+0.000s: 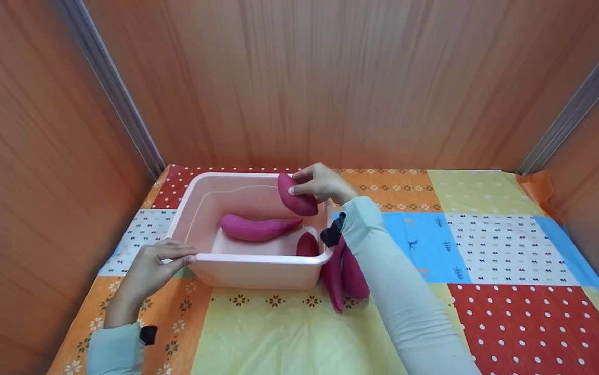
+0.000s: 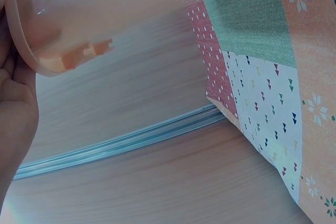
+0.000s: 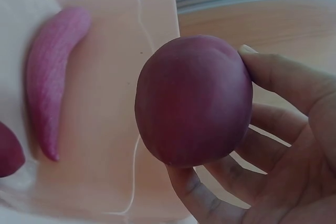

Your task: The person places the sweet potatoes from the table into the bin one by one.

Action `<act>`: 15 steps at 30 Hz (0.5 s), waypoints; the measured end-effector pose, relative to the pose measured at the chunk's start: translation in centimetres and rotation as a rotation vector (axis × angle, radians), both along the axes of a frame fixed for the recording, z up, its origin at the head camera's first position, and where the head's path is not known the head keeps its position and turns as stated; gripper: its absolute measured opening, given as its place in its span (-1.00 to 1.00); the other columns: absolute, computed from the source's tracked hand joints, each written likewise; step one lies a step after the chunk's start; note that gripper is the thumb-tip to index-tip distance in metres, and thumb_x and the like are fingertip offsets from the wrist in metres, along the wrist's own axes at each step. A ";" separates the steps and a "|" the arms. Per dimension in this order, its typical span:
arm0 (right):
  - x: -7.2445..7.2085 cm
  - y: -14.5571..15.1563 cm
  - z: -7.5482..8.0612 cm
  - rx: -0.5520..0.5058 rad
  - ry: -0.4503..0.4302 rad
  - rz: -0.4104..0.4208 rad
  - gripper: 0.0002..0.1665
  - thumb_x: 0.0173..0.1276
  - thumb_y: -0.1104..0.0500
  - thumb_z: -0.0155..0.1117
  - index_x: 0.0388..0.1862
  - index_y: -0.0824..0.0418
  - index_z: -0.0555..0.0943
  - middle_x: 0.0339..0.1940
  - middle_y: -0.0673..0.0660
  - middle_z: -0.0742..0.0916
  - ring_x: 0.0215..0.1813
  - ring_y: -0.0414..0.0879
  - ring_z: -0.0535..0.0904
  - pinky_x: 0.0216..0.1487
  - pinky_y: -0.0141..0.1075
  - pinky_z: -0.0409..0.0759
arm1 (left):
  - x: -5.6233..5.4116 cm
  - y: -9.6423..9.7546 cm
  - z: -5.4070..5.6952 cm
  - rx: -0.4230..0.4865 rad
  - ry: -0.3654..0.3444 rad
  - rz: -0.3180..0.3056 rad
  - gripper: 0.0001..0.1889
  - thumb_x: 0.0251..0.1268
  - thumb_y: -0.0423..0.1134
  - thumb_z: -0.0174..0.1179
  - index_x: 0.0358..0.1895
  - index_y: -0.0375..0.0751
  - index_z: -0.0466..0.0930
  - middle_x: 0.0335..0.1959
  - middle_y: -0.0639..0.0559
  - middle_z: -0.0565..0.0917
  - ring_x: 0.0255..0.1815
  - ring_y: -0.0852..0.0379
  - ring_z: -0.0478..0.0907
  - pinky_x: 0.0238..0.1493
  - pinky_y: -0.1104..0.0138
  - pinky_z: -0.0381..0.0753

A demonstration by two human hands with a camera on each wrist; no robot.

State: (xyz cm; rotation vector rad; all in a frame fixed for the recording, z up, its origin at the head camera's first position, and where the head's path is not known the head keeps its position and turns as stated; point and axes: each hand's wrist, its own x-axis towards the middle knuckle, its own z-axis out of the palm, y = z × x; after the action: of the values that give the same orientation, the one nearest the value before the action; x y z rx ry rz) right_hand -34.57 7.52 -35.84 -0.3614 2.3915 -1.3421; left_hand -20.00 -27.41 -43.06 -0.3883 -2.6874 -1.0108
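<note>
My right hand (image 1: 326, 185) holds a reddish-purple sweet potato (image 1: 296, 197) between thumb and fingers, above the right side of a pale pink plastic bin (image 1: 263, 259). Its rounded end faces the camera in the right wrist view. Inside the bin lies a long, curved sweet potato (image 1: 258, 229). Near the front right corner is another, darker sweet potato (image 1: 308, 246), its lower part hidden by the front wall. My left hand (image 1: 146, 271) pinches the bin's rim at the front left corner. In the left wrist view, part of that hand (image 2: 18, 98) shows against the rim.
Against the bin's right side, two more sweet potatoes (image 1: 335, 278) lie on the patchwork cloth (image 1: 278, 333), partly covered by my right sleeve (image 1: 398, 281). Wooden panels (image 1: 304, 83) stand behind and at both sides, with metal strips at the corners.
</note>
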 end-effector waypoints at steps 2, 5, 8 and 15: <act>0.0 -0.3 -0.1 -0.005 -0.002 0.003 -0.43 0.24 0.09 0.40 0.24 0.13 0.55 0.10 0.15 0.65 0.04 0.06 0.57 -0.02 -0.13 0.69 | 0.0 0.0 0.0 0.003 0.001 -0.004 -0.77 0.09 -0.32 0.38 -0.13 -0.11 0.77 -0.21 0.06 0.77 -0.12 0.37 0.57 -0.01 0.48 0.61; 0.0 -0.7 -0.1 0.006 -0.001 0.009 -0.43 0.23 0.10 0.41 0.23 0.12 0.56 0.08 0.15 0.66 0.02 0.06 0.58 -0.01 -0.11 0.68 | 0.1 0.0 0.0 0.010 -0.022 0.001 -0.76 0.11 -0.31 0.37 -0.11 -0.10 0.76 -0.18 0.05 0.77 -0.10 0.37 0.56 0.01 0.24 0.67; -0.1 -1.1 -0.2 0.017 0.003 0.028 -0.44 0.23 0.12 0.41 0.23 0.12 0.56 0.07 0.15 0.67 -0.01 0.04 0.59 0.00 -0.10 0.68 | 0.2 0.1 0.0 0.014 -0.035 0.007 -0.76 0.13 -0.32 0.36 -0.10 -0.11 0.76 -0.17 0.04 0.76 -0.08 0.30 0.58 0.03 0.11 0.65; -0.2 -2.0 -0.7 0.065 0.021 0.087 -0.44 0.25 0.19 0.39 0.25 0.17 0.54 0.11 0.17 0.67 -0.01 0.00 0.60 0.01 -0.16 0.68 | 0.2 0.1 0.1 0.025 -0.059 0.010 -0.76 0.13 -0.31 0.36 -0.09 -0.13 0.75 -0.17 0.02 0.76 -0.04 0.03 0.62 0.03 0.10 0.65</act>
State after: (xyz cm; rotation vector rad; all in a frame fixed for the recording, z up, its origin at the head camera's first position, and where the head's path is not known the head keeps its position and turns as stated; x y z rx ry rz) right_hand -34.75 5.57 -36.56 -0.4583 2.4013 -1.2247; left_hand -19.80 -27.29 -42.98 -0.3456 -2.7235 -1.0678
